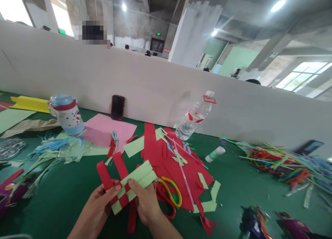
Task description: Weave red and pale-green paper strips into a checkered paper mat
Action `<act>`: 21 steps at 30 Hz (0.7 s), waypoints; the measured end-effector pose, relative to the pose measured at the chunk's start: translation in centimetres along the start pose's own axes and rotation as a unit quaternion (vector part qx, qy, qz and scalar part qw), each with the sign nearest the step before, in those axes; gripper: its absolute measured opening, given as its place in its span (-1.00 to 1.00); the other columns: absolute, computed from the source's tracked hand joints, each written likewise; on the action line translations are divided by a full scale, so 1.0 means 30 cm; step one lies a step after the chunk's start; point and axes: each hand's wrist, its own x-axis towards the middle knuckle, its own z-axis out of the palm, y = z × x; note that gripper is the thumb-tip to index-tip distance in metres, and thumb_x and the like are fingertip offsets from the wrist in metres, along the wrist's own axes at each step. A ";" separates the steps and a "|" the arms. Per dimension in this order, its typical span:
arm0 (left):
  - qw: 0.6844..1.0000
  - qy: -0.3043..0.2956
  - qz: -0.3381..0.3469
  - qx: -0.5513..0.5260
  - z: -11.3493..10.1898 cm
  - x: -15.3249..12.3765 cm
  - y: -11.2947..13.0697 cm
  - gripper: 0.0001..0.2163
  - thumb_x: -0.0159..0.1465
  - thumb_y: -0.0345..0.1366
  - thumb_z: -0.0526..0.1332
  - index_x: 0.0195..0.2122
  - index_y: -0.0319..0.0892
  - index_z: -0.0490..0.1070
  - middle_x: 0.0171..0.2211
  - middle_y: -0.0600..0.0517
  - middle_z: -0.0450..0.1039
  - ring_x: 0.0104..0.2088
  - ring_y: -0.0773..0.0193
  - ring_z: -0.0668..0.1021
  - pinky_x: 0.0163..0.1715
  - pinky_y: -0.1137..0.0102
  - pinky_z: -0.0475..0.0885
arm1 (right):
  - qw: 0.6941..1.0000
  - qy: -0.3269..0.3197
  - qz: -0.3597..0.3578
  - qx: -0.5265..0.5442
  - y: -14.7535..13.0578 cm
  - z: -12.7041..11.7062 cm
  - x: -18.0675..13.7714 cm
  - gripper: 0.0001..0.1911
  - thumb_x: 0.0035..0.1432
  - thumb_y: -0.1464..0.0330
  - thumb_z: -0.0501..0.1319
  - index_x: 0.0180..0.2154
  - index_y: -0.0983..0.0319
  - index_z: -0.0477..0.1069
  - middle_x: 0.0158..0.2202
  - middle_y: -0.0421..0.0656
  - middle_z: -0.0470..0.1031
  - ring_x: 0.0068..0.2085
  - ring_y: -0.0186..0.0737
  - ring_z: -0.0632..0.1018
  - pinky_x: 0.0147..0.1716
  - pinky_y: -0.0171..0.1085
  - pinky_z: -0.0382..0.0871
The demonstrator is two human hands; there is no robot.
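Both hands hold a woven paper piece [121, 200] of red and light green strips laid in a checkered pattern. My left hand [96, 205] pinches its left edge, thumb on top. From the right, my right hand [146, 199] presses its thumb onto the green strips, with its other fingers hidden beneath. Loose red strip ends [120, 166] stick up at the far side, and another hangs below. Just right of my right hand lie scissors with red and yellow handles [178, 193], beside red paper sheets [151, 145].
Across the green table [64, 204] are a glue stick [215, 154], green paper scraps [215, 190] and a heap of colored straw-like strips [282, 164]. A tilted water bottle [194, 118], a phone [118, 107] and a blue-white cup [67, 115] stand near the white partition [145, 83].
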 end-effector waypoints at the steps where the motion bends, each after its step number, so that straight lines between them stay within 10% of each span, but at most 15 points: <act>1: 1.000 0.001 0.002 -0.001 0.000 0.000 -0.001 -0.60 -0.20 -0.27 0.59 -0.33 -0.24 0.57 -0.35 -0.04 0.65 -0.32 0.06 0.68 -0.33 0.33 0.61 | 1.000 0.003 0.002 -0.003 0.000 0.001 0.000 -0.43 -0.05 0.22 0.48 0.02 0.23 0.49 -0.15 -0.06 0.64 -0.02 0.04 0.59 0.11 0.03 0.37; 21: 0.999 -0.029 0.012 0.022 -0.007 0.010 -0.023 -0.59 -0.19 -0.26 0.58 -0.30 -0.21 0.59 -0.37 0.00 0.65 -0.30 0.07 0.66 -0.34 0.37 0.56 | 1.000 0.011 -0.005 -0.012 0.027 -0.005 0.001 -0.40 -0.05 0.23 0.49 0.05 0.22 0.48 -0.06 -0.05 0.61 0.04 0.10 0.56 0.12 0.03 0.38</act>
